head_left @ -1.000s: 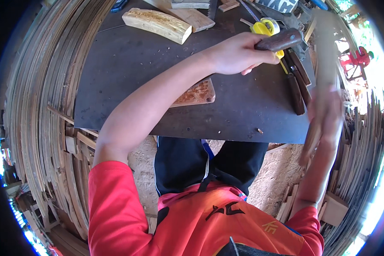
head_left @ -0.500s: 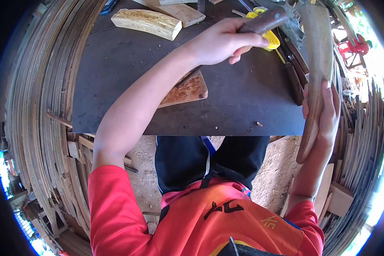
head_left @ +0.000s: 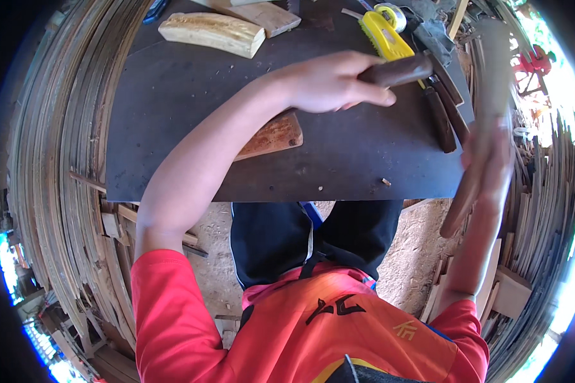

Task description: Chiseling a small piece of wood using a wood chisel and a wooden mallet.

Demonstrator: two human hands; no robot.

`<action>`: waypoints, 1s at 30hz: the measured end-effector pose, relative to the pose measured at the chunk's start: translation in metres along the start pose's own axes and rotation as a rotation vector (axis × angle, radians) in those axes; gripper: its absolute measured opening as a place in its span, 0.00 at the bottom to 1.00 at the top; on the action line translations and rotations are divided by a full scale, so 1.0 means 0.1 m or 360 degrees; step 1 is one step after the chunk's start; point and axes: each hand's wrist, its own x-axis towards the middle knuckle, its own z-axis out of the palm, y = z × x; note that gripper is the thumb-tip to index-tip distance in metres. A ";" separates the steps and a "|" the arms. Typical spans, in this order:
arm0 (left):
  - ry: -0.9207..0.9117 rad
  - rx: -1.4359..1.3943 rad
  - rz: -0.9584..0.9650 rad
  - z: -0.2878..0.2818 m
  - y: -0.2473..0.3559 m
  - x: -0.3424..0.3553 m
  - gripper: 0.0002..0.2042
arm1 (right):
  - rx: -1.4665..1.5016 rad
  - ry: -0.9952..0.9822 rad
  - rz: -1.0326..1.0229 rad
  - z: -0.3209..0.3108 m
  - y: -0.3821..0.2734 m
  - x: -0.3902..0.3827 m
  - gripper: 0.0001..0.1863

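My left hand [head_left: 329, 83] is closed around a wooden-handled chisel [head_left: 399, 71], its handle's butt pointing right. Its blade end is hidden behind my left forearm. Under that forearm a reddish-brown wood block [head_left: 275, 137] lies on the dark table [head_left: 364, 175], partly covered. At the right, my right hand [head_left: 494, 156] grips a long wooden club [head_left: 492, 70] at its narrower lower part. The club stands nearly upright beside the table's right edge, its thick end up and smeared by motion.
Beyond my left hand lie a yellow brush [head_left: 388, 39], a tape roll [head_left: 399, 18] and dark-handled tools [head_left: 437, 118]. A pale wood block [head_left: 211, 33] and a board [head_left: 276, 20] lie at the back. Stacked wood strips [head_left: 51, 159] flank the left, more strips [head_left: 543, 191] the right.
My left hand and the chisel handle have come slightly nearer, uncovering more of the yellow brush. My right hand and the club have swung a little to the right, away from the table.
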 end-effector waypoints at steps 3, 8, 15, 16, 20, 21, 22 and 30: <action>-0.0039 0.0080 -0.0120 -0.06 -0.08 -0.09 0.16 | -0.0291 -0.0512 -0.0016 0.32 -0.04 -0.26 0.22; 0.0251 -0.0141 0.0251 -0.25 -0.06 -0.13 0.13 | 0.0327 0.0085 0.0086 0.22 0.02 -0.13 0.23; 0.0460 -0.0980 0.0683 -0.56 0.07 -0.15 0.12 | 0.0311 0.0004 0.0126 0.52 0.29 -0.30 0.23; 0.0470 -0.1003 0.0693 -0.54 0.05 -0.15 0.13 | 0.0262 -0.0051 0.0086 0.59 0.31 -0.31 0.22; 0.0448 -0.1061 0.0695 -0.50 0.02 -0.11 0.13 | 0.0311 -0.0263 0.0073 0.69 0.32 -0.31 0.23; 0.0453 -0.1054 0.0661 -0.50 0.02 -0.12 0.12 | 0.0319 -0.0297 0.0071 0.68 0.32 -0.30 0.23; 0.0457 -0.1047 0.0631 -0.48 0.07 -0.14 0.12 | 0.0325 -0.0330 0.0066 0.68 0.33 -0.29 0.23; 0.0409 -0.0947 0.0704 -0.45 -0.01 -0.12 0.09 | 0.0436 -0.0240 0.0227 0.65 0.40 -0.25 0.24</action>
